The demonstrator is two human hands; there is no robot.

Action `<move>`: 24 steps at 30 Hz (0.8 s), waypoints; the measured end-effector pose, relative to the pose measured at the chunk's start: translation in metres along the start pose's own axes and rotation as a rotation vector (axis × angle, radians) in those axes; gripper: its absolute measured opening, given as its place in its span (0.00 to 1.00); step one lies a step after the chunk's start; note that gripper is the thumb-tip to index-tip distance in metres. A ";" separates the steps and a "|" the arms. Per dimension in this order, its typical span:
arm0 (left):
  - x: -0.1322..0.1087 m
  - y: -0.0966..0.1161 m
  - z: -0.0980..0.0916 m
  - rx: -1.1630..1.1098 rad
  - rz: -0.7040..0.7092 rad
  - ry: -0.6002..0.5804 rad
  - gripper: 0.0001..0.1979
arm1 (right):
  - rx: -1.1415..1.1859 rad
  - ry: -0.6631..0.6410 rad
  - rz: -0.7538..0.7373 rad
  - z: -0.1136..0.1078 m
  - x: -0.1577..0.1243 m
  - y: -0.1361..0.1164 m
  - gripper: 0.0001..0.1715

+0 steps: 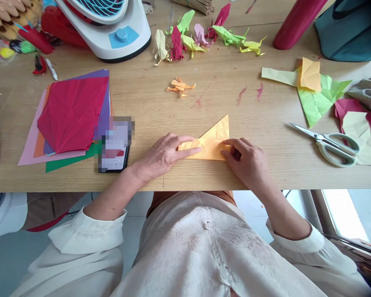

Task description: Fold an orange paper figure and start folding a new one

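Observation:
A folded orange paper lies flat on the table in front of me, with one pointed corner rising at its upper right and creases across it. My left hand holds the paper's left corner, its thumb and index finger stretched along it. At the right edge, my right hand pinches the paper between thumb and fingertips, the other fingers curled in. Above the sheet sits a small orange origami figure, apart from both hands.
Left: stacked coloured paper and a phone. Right: scissors beside green paper scraps. Along the back: a white fan, several folded paper insects, a red cylinder and a dark teal bag.

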State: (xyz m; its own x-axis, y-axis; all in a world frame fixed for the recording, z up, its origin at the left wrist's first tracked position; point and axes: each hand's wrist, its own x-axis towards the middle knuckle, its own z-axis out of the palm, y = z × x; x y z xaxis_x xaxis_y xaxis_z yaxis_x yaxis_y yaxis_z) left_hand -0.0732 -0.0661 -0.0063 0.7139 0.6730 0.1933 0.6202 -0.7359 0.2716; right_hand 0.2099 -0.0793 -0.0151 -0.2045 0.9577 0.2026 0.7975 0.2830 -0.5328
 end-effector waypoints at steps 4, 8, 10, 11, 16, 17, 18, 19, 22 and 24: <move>0.006 0.002 -0.011 0.067 0.114 -0.166 0.31 | 0.018 -0.003 -0.002 0.000 0.000 0.000 0.10; 0.009 0.003 -0.016 0.099 0.140 -0.231 0.29 | 0.019 0.004 0.016 -0.001 0.001 -0.002 0.10; 0.009 0.002 -0.015 0.097 0.130 -0.244 0.29 | 0.021 0.001 0.019 -0.001 0.001 -0.002 0.10; 0.008 0.001 -0.015 0.094 0.127 -0.246 0.29 | 0.022 0.002 0.018 0.000 0.001 -0.002 0.10; 0.007 0.000 -0.012 0.120 0.153 -0.250 0.28 | 0.011 0.015 0.010 0.000 0.000 -0.001 0.10; 0.007 -0.001 -0.012 0.138 0.164 -0.254 0.27 | 0.008 0.016 0.006 0.000 0.000 -0.001 0.10; 0.007 -0.001 -0.011 0.156 0.174 -0.256 0.27 | 0.004 0.018 0.003 0.000 0.000 -0.001 0.10; 0.007 -0.001 -0.011 0.172 0.184 -0.257 0.26 | 0.002 0.019 0.001 0.000 0.000 -0.001 0.10; 0.008 -0.001 -0.010 0.197 0.206 -0.249 0.26 | -0.001 0.027 0.002 0.000 0.000 -0.002 0.10; 0.008 -0.001 -0.009 0.207 0.222 -0.232 0.26 | 0.001 0.031 0.001 0.000 0.001 -0.002 0.10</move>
State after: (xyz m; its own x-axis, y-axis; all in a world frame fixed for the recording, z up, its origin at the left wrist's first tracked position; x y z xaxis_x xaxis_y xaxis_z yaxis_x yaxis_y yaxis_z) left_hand -0.0713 -0.0589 0.0037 0.8782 0.4782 0.0009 0.4777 -0.8773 0.0466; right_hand 0.2082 -0.0789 -0.0143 -0.1863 0.9558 0.2275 0.7970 0.2824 -0.5339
